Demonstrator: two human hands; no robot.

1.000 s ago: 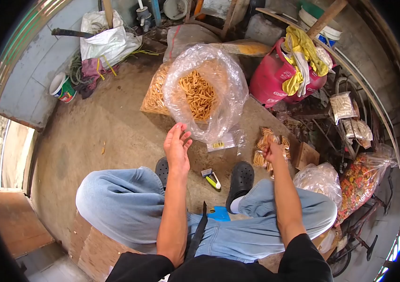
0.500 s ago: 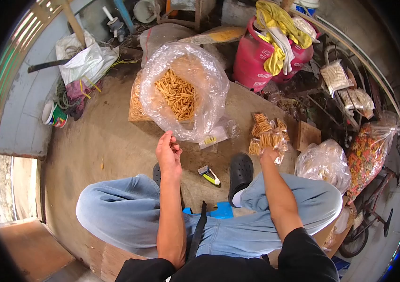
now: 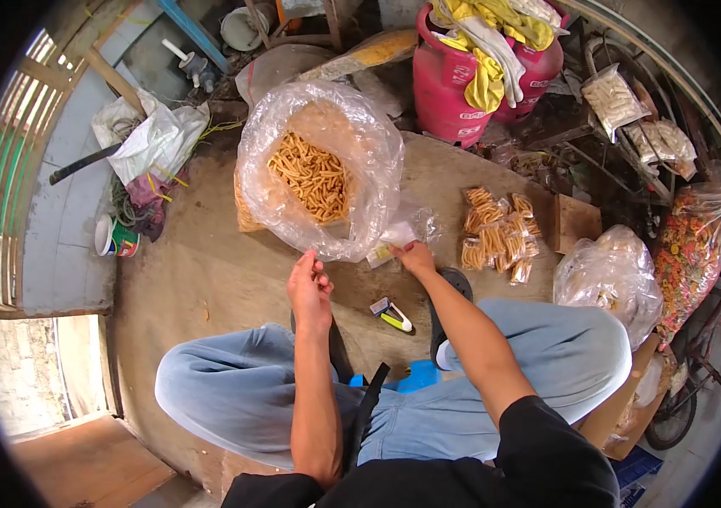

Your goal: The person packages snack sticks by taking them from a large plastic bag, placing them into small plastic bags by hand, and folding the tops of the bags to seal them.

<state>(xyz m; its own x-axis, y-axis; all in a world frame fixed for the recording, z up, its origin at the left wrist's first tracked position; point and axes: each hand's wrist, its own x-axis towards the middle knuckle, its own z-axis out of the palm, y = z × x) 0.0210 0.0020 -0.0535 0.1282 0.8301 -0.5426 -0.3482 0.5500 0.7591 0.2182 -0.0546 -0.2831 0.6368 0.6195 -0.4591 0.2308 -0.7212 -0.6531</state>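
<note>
A large clear plastic bag (image 3: pixel 250 161) stands upright on the floor, its mouth wide and brown stick snacks (image 3: pixel 310 173) inside. My left hand (image 3: pixel 310 292) is just below its near rim with fingers curled; whatever they may hold is hidden. To the right of that rim lie small clear plastic bags (image 3: pixel 403 230). The fingers of my right hand (image 3: pixel 416 258) are closed at their near edge, pinching one. Several small filled snack packets (image 3: pixel 499 233) lie in a pile further right. Between my feet rests a green-and-white stapler (image 3: pixel 396 317) beside a small box (image 3: pixel 381 306).
A pink gas cylinder (image 3: pixel 445 93) with yellow gloves on top stands behind. At the right are a wooden block (image 3: pixel 576 223), a clear bag (image 3: pixel 606 275) and a tall bag of colourful snacks (image 3: pixel 691 250). A small tub (image 3: pixel 119 237) lies at the left.
My right hand has left the pile of filled packets and moved left to the small plastic bags. My left hand stays by the large bag's rim. The view has shifted slightly.
</note>
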